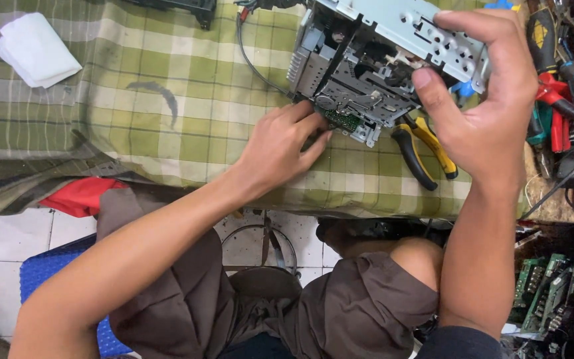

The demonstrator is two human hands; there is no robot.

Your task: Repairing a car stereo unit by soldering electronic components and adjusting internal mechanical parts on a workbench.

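Two bare hands work on an opened metal chassis (380, 60), a grey electronics unit with its inner mechanism exposed, tilted up at about one o'clock on the desk (134, 93), which is covered by a green checked cloth. Far off at ten o'clock lies a folded white cloth (34, 48), well apart from the work. A dark smear (161, 96) marks the cloth between them. At the near edge, around eight o'clock, a red rag (78, 196) hangs below the desk. The left hand (280, 149) reaches in from six o'clock, its fingertips (317, 129) pressed against a small green circuit board (340, 121) at the lower corner of the chassis; its grip is narrow, fingers drawn together, though whether it pinches anything cannot be told. A thin black cable (250, 60) curves away from the unit's left side. Just right of that hand, yellow-handled pliers (426, 149) lie partly under the chassis. The right hand (486, 100) clasps the unit's top edge, thumb below, fingers over. At three o'clock sits a heap of red and blue tools (563, 86).
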